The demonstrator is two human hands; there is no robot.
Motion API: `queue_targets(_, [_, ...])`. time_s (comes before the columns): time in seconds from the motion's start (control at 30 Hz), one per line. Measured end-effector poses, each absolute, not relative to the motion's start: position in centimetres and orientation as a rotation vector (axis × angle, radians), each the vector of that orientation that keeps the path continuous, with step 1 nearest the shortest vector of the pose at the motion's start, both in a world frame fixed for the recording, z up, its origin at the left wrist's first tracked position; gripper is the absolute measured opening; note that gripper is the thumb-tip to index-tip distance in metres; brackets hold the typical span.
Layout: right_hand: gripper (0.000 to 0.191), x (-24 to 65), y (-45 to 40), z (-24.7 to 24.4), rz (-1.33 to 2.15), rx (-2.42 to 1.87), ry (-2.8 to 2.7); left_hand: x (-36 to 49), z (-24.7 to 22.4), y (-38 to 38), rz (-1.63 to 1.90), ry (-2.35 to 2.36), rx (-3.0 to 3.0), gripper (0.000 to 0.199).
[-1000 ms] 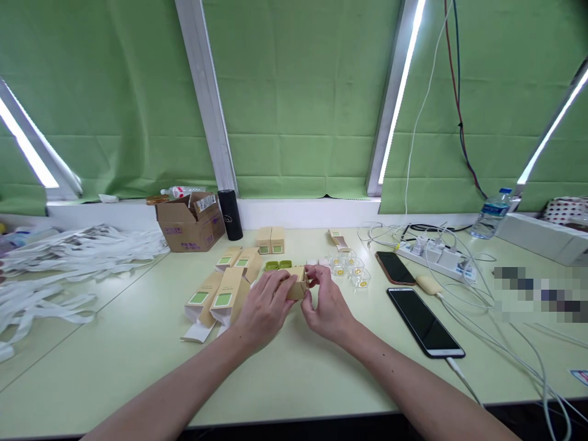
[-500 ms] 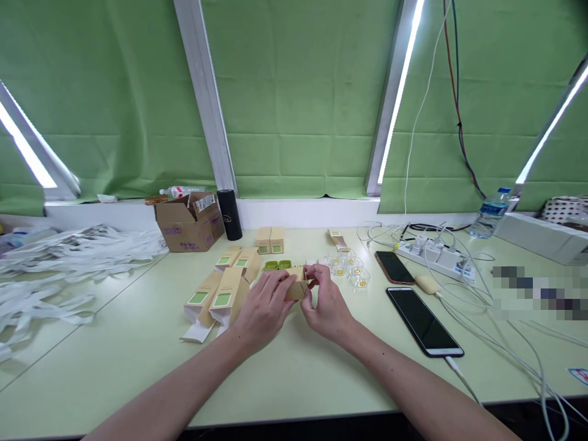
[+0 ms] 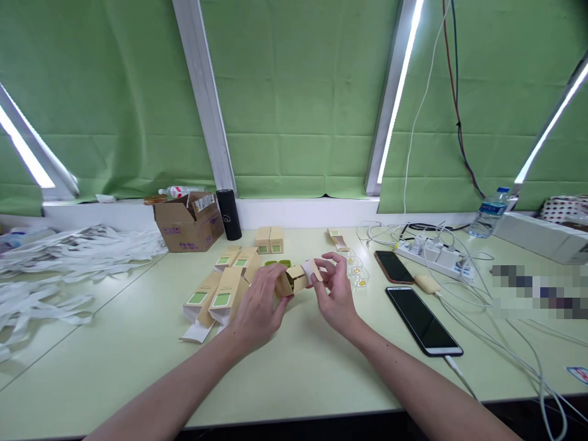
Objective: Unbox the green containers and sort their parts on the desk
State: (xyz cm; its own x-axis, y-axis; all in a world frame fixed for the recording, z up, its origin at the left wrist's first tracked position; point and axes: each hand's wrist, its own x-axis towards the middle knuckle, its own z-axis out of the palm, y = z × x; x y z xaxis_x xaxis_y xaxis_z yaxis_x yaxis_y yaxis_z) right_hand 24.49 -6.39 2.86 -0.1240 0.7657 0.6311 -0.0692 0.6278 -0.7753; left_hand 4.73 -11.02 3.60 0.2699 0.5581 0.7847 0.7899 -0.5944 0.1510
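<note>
Near the middle of the table, my left hand (image 3: 263, 300) is wrapped round a small kraft box (image 3: 283, 285) whose right end is open. My right hand (image 3: 334, 293) pinches the white-lined end of a kraft card piece (image 3: 301, 279) that extends from the box opening. Several kraft boxes with green labels (image 3: 228, 295) lie left of my left hand. Behind the held box are small green containers (image 3: 285, 264), partly hidden. Clear little cups with yellow centres (image 3: 361, 277) are just right of my right hand.
Two upright kraft boxes (image 3: 270, 239) and a folded card (image 3: 337, 239) are farther back. A carton (image 3: 188, 223), black cylinder (image 3: 229, 214) and white straps (image 3: 78, 251) are left. Phones (image 3: 425, 321), a power strip (image 3: 434, 254), cables and a bottle (image 3: 489, 213) are right.
My right hand has moved right and slightly up, and the card piece now shows outside the box. My left hand has tilted the box, exposing its open end.
</note>
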Motion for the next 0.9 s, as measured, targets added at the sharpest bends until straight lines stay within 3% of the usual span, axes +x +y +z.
queue_targets(0.17, [0.034,24.9,-5.9,3.5,0.859,-0.639,-1.404,4.9,3.6,-11.1,-1.256,-1.209,-2.344,0.044])
queue_targets(0.27, [0.027,25.2,-5.5,3.7,0.715,-0.664,-1.409,5.1,3.7,-11.2,-1.241,-1.216,-2.346,0.043])
queue_targets(0.57, [0.038,25.8,-4.4,2.9,0.050,-0.581,-1.625,5.1,3.8,-11.4,-1.181,-1.238,-2.393,0.059])
queue_targets(0.7, [0.046,25.7,-4.8,2.7,-0.018,-0.465,-1.771,5.1,3.8,-11.5,-1.171,-1.269,-2.397,0.070])
queue_targets(0.9, [0.039,25.5,-5.6,2.9,-0.026,-0.512,-1.913,4.7,3.5,-11.1,-1.194,-1.318,-2.345,0.075])
